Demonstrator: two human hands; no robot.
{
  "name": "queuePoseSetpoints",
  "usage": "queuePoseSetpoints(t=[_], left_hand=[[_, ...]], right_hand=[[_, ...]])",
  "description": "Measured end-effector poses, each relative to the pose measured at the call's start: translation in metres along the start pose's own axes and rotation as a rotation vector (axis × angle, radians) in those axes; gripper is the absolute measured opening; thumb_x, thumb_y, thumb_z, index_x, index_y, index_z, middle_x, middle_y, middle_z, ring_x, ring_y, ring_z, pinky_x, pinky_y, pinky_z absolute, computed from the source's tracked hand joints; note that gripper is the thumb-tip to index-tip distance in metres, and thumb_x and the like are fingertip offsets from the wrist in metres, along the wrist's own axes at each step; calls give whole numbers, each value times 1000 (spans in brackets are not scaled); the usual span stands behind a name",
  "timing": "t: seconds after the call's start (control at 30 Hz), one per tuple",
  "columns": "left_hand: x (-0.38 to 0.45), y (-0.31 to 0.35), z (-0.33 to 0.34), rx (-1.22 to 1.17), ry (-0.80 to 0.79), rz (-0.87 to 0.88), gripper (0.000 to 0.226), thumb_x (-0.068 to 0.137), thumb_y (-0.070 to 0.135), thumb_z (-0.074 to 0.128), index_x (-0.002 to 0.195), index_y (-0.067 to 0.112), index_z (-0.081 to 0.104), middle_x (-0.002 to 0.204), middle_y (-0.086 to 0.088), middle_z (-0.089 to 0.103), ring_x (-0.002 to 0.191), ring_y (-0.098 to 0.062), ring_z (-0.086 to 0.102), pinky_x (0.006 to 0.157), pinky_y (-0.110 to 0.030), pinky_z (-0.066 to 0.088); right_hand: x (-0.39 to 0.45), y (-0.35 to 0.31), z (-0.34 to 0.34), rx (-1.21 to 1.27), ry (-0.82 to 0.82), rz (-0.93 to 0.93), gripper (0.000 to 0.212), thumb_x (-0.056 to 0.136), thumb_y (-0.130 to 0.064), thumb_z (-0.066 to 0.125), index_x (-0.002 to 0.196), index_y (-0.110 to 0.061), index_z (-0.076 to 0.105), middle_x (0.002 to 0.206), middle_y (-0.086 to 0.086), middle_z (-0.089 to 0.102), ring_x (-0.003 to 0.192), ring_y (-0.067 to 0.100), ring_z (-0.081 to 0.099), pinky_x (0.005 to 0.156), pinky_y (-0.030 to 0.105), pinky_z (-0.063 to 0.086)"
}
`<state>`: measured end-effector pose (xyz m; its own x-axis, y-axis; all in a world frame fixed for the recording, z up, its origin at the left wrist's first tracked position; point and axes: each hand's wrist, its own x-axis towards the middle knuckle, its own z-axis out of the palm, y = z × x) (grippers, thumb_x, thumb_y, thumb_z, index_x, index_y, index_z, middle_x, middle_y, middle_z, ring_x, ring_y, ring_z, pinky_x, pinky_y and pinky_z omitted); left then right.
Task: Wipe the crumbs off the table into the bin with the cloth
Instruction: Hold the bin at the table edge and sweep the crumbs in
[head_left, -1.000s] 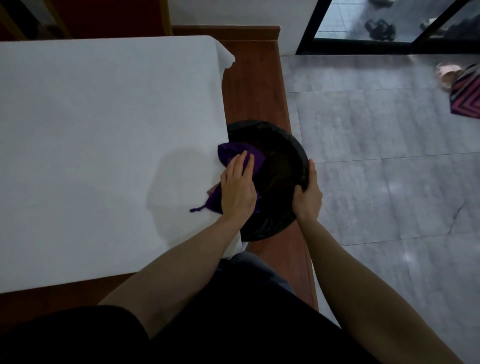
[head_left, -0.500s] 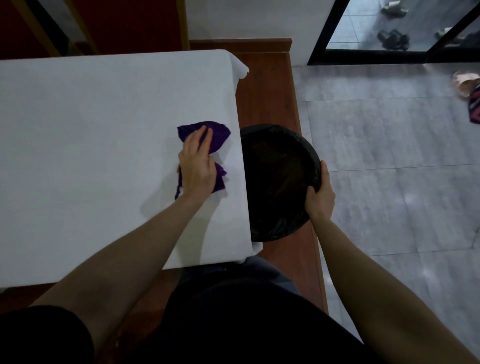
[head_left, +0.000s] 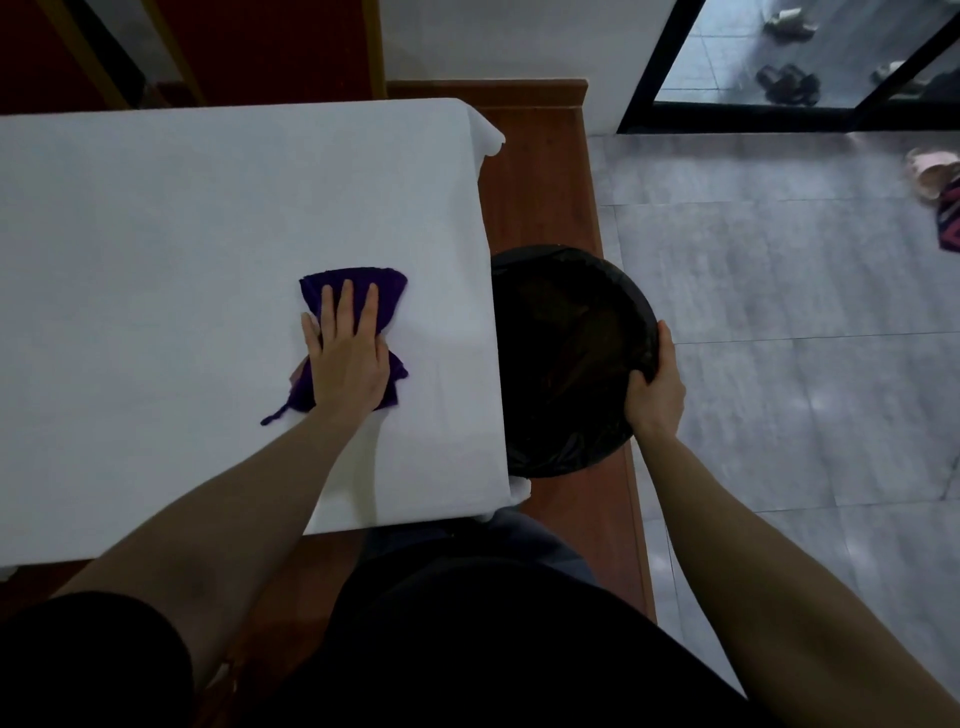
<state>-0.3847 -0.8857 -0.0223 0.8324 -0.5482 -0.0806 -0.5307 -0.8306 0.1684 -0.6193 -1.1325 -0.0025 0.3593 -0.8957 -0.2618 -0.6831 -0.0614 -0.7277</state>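
While left hand (head_left: 349, 358) presses flat on purple cloth (head_left: 387, 296), right hand's (head_left: 655, 395) grip curls round bin (head_left: 571, 457) rim, beside table (head_left: 156, 234) edge.

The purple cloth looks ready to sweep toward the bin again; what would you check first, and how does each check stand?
1. Left hand flat on the purple cloth, fingers straight: ok.
2. Cloth fully on the white table, short of its right edge: ok.
3. Black bin held at the table's right edge, mouth open: ok.
4. Right hand grips the bin rim: ok.
5. Bin rim below the tabletop: cannot tell.
6. Crumbs left between cloth and edge: cannot tell, none visible.
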Motion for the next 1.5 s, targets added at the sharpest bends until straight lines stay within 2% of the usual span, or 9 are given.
queuePoseSetpoints(t=[0.23,0.57,0.73,0.8,0.9,0.97,1.23,1.37,1.5], left_hand=[[16,32,-10,23,4,213,62,99,41,22,156,16,19,164,-11,16,152,-33,11,121,-55,9],[56,166,10,-256,-217,567,69,101,40,40,157,17,7,165,-11,3,152,-31,4,123,-45,12],[71,209,32,-262,-440,411,78,102,34,43,156,20,-11,163,-12,-19,151,-35,-5,122,-45,11],[79,217,44,-315,-521,373,78,102,28,42,155,22,-15,162,-10,-22,150,-37,11,116,-45,30],[94,227,68,-348,-573,349,80,101,16,42,155,23,-17,164,-8,-18,112,-38,57,74,-34,47],[103,233,88,-335,-605,292,85,98,9,44,155,25,-17,164,-6,-16,93,-36,60,65,-33,43],[129,232,210,-262,-655,165,93,95,-2,50,155,26,-14,165,-1,-15,99,-37,58,65,-36,42],[135,223,272,-224,-694,143,94,95,-3,51,155,26,-15,165,0,-16,98,-37,58,65,-37,43],[138,218,323,-188,-720,119,95,94,-3,51,155,28,-15,165,2,-15,97,-39,59,65,-38,43]], right_hand=[[10,14,-27,19,46,-1,69,93,-3,40,153,-32,23,148,5,45,131,28,45,108,38,35],[40,53,-92,102,252,38,72,88,1,41,153,-27,26,151,1,41,135,22,41,107,29,32],[62,77,-106,169,303,88,69,90,-3,43,153,-27,26,155,-1,36,140,19,35,113,30,30],[74,89,-103,207,300,106,69,90,-6,45,152,-28,26,155,-2,35,140,17,35,116,39,32],[95,111,-88,226,284,132,69,90,-6,45,152,-27,26,154,-2,35,139,17,36,114,42,35],[109,127,-72,219,279,145,68,91,-5,46,153,-27,26,154,-2,36,138,16,37,114,41,35],[154,216,13,101,232,219,68,96,-15,47,153,-35,18,148,5,46,125,31,52,100,41,43],[165,263,56,86,229,293,69,95,-8,47,154,-31,18,136,14,56,113,34,57,84,29,38],[174,305,90,109,197,333,70,95,-10,46,154,-35,16,139,12,53,118,34,55,90,32,40]])
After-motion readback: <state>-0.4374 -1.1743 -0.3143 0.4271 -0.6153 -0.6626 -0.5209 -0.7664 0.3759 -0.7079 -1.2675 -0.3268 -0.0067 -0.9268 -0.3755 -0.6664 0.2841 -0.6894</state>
